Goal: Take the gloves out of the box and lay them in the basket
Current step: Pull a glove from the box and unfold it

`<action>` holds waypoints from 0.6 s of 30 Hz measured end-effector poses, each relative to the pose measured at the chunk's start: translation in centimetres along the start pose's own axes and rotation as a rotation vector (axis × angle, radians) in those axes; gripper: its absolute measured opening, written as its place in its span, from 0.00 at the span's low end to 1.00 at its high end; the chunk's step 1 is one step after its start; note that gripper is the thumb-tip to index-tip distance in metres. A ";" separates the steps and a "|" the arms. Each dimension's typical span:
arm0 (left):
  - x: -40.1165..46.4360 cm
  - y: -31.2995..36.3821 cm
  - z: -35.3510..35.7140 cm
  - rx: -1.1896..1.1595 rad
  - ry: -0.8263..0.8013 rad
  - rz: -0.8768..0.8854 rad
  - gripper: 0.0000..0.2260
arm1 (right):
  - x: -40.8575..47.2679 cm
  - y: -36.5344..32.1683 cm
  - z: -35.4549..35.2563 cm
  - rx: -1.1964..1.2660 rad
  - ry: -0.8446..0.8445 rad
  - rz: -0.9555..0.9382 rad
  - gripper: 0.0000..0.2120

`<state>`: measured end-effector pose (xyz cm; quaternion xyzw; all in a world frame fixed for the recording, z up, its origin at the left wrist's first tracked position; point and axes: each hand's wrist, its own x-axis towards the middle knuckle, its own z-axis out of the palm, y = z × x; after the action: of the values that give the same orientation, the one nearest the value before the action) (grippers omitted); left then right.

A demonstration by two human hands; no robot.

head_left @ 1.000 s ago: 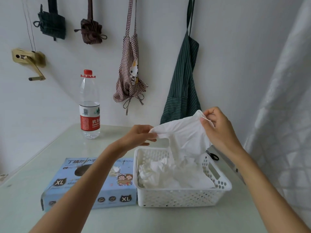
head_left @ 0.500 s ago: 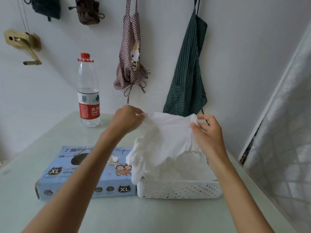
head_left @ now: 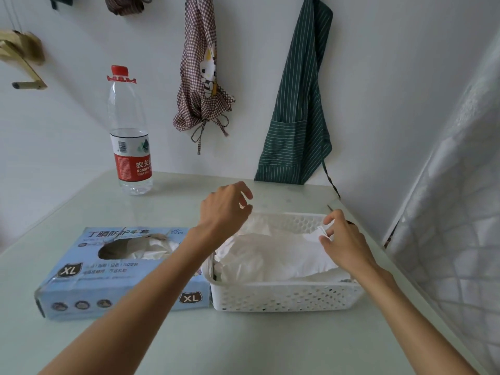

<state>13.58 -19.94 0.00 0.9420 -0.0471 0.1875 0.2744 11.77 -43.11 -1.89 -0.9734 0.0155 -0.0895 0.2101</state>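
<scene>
A white perforated basket (head_left: 284, 296) stands on the table, holding a heap of white gloves (head_left: 270, 255). The topmost glove lies spread across the heap. My right hand (head_left: 343, 242) pinches that glove's edge at the basket's right rim. My left hand (head_left: 224, 209) hovers over the basket's back left corner, fingers loosely curled and holding nothing. Left of the basket lies the light blue glove box (head_left: 89, 282), marked XL, with a white glove showing in its oval opening (head_left: 135, 247).
A water bottle (head_left: 130, 136) with a red label stands at the table's back left. A checked apron (head_left: 203, 77) and a green striped apron (head_left: 297, 104) hang on the wall behind. A white quilted cover (head_left: 454, 212) borders the table's right side.
Both hands have lowered the spread glove from above the basket down onto the heap. My left hand has let go of it; my right hand still pinches its edge.
</scene>
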 end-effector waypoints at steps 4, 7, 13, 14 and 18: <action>-1.5 -1.4 -2.2 0.249 -0.410 0.158 0.17 | -0.1 0.5 -0.3 -0.115 0.012 -0.101 0.07; -1.9 -1.9 -2.7 0.497 -0.576 0.223 0.19 | 0.1 1.0 -0.5 -0.130 -0.014 -0.164 0.06; -0.8 -0.8 -3.4 0.313 -0.639 0.208 0.10 | 0.0 1.6 -0.8 -0.227 -0.044 -0.219 0.09; -0.5 -0.6 -3.6 0.269 -0.646 0.187 0.09 | 0.0 1.8 -0.8 -0.259 -0.034 -0.231 0.10; 0.1 -0.7 -3.2 0.450 -0.529 0.212 0.09 | 0.4 2.2 -0.4 -0.416 -0.028 -0.289 0.14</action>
<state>12.78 -17.61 2.21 0.9846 -0.1715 -0.0298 0.0173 12.07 -45.29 -2.32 -0.9889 -0.1088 -0.1002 -0.0097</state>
